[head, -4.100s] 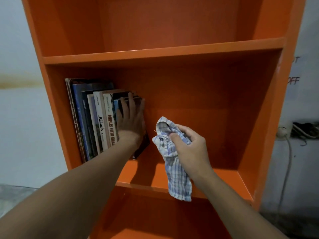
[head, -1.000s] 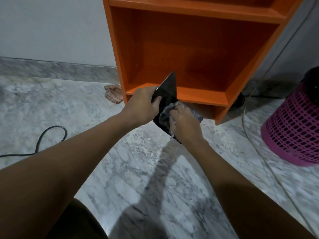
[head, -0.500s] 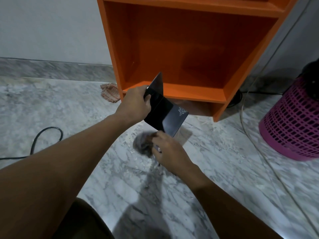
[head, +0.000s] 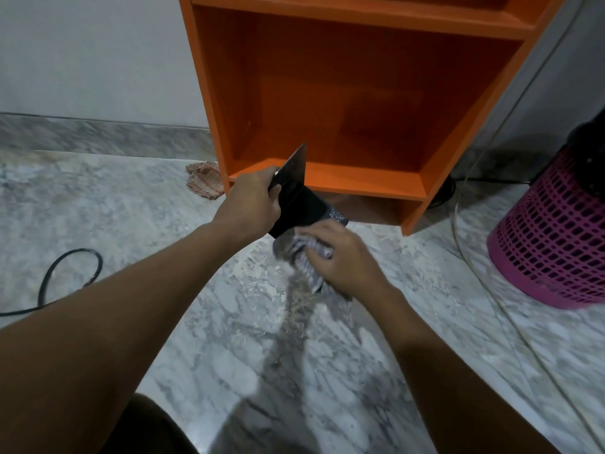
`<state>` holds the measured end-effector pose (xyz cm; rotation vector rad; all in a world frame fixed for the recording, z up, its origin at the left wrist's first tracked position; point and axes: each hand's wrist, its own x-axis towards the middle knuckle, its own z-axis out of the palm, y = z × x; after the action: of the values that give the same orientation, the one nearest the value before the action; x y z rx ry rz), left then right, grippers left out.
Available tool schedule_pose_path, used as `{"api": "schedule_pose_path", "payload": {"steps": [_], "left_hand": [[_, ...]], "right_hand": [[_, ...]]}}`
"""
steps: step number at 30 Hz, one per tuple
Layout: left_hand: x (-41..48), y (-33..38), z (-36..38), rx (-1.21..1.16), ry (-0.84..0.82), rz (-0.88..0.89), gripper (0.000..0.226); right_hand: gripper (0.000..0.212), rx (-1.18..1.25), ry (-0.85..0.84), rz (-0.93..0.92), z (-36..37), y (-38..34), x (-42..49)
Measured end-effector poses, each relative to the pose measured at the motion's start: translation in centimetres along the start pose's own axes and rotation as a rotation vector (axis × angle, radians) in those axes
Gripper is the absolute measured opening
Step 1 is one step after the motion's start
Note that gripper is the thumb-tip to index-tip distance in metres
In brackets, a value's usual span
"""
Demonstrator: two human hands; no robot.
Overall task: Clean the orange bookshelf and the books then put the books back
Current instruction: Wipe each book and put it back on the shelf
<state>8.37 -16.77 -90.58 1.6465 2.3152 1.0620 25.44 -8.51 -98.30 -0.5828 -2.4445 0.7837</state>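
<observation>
A black book (head: pixel 299 204) is tilted in the air in front of the orange bookshelf (head: pixel 370 185), whose lowest compartment holds nothing. My left hand (head: pixel 252 204) grips the book by its upper left edge. My right hand (head: pixel 340 257) holds a bunched blue-and-white checked cloth (head: pixel 301 253) against the book's lower edge. The cloth is blurred by motion. The other books are out of sight.
A brownish rag (head: pixel 203 180) lies on the marble floor by the shelf's left foot. A black cable (head: pixel 65 276) loops at the left. A pink mesh basket (head: pixel 553 237) stands at the right, and a pale cord (head: pixel 484 273) runs across the floor beside it.
Since 4.1 s ago the view dropped from the shelf with books to the floor. Over the last second my right hand swept the cloth down off the book and back up to its lower edge.
</observation>
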Motion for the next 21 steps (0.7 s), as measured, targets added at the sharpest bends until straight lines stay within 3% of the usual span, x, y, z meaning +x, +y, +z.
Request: {"api": "schedule_pose_path", "payload": {"steps": [5, 10, 16, 21], "left_hand": [[-0.1, -0.1, -0.1, 0.045, -0.045, 0.039, 0.018], [-0.3, 0.2, -0.2, 0.04, -0.103, 0.102, 0.02], [-0.2, 0.4, -0.5, 0.068, -0.114, 0.199, 0.028], [-0.4, -0.4, -0.4, 0.063, -0.059, 0.183, 0.031]], "right_hand": [[0.034, -0.233, 0.252, 0.117, -3.2, 3.4, 1.4], [0.032, -0.386, 0.248, 0.079, -3.4, 5.0, 2.2], [0.019, -0.523, 0.034, -0.075, -1.2, 6.4, 2.4], [0.027, -0.174, -0.269, -0.062, 3.1, 5.6, -0.2]]}}
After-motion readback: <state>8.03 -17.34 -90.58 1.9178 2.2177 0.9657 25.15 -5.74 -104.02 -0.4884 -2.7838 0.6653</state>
